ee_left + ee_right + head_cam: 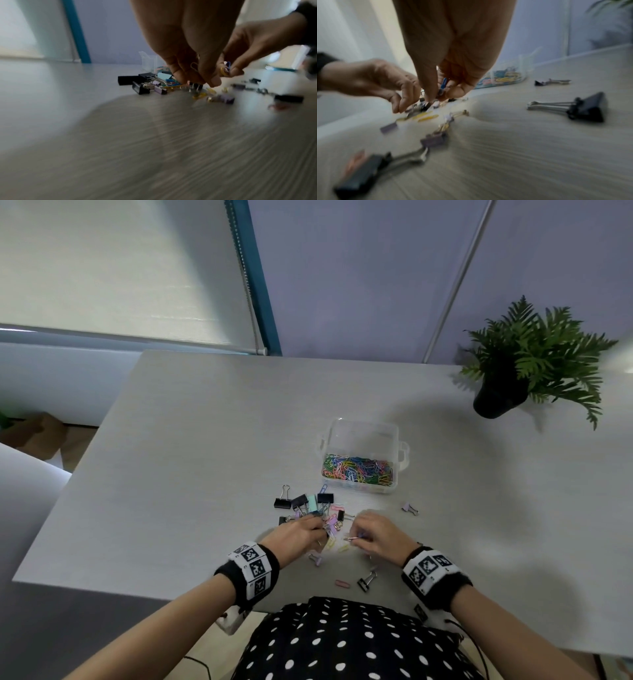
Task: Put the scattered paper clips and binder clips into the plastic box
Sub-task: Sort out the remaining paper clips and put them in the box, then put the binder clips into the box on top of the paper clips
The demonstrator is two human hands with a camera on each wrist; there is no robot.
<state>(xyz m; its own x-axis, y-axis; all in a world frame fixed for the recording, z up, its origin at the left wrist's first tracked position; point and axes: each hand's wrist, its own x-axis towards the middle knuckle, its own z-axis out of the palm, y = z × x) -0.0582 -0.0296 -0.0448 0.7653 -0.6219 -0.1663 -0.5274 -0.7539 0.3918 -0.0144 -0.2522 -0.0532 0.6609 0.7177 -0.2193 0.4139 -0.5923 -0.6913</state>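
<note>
Pinching a blue paper clip (443,84) in the right hand (380,537), left hand (296,534) grip unclear, colourful clips heaped in clear plastic box (363,436)

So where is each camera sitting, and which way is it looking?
Head: worn up high, looking forward and down at the table, plastic box, both forearms and a dotted lap.
Left wrist: low over the table, looking along the left hand at the pile of clips.
Right wrist: low too, looking along the right hand, which pinches a blue paper clip.
Shared: each wrist view also shows the other hand and the box.
</note>
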